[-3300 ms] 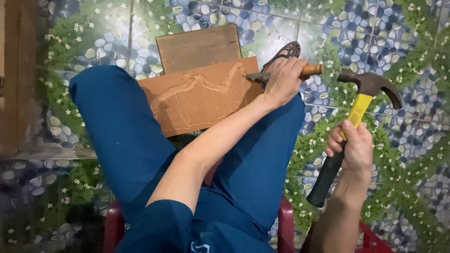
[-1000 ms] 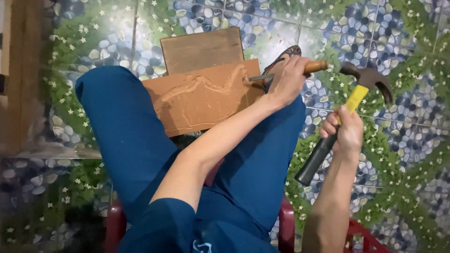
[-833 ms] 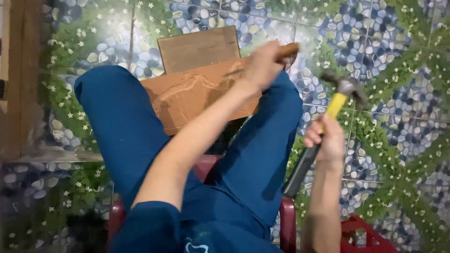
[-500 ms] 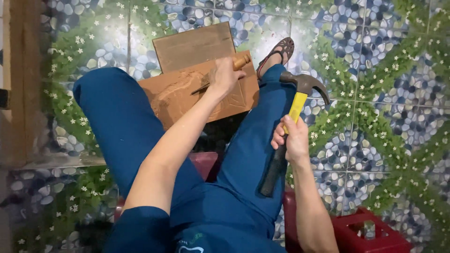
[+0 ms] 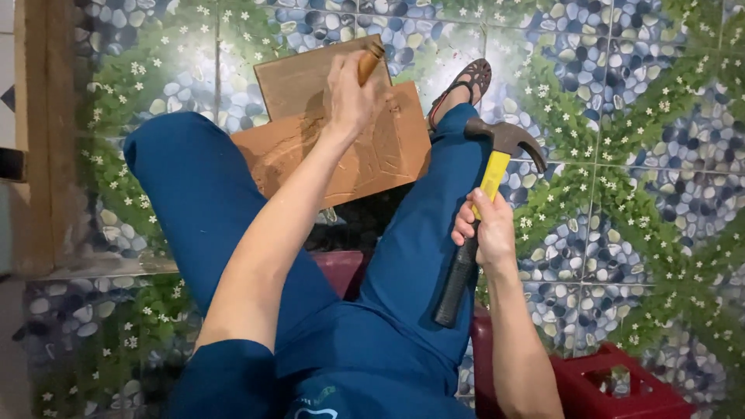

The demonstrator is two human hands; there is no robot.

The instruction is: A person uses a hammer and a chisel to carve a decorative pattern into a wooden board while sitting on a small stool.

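At the far left edge of the frame we see a brown wooden frame (image 5: 35, 140) that stands upright against the tiled floor (image 5: 652, 178), which has a pattern of blue pebbles, green leaves and small white flowers. Moving to the right, our left leg in blue trousers (image 5: 194, 194) fills the middle-left part of the picture. Across our knees, in the upper centre, lies a carved wooden board (image 5: 388, 151), reddish brown, with a relief cut into its surface; a second, plainer board (image 5: 291, 81) lies just behind it, toward the top of the frame. Our left hand (image 5: 349, 97) rests on the carved board and is closed around a chisel (image 5: 371, 58), of which we can see only the wooden handle that sticks out above the fingers; the blade is hidden under the hand. A little more to the right, a foot in a dark sandal (image 5: 466, 81) stands on the tiles near the top. Right of the centre, our right hand (image 5: 485, 229) is clamped on the shaft of a claw hammer (image 5: 485, 190), where the yellow part meets the black grip; the dark head points up and to the right, beside the right knee and well apart from the chisel. In the lower right corner we see a red plastic crate (image 5: 621, 388).
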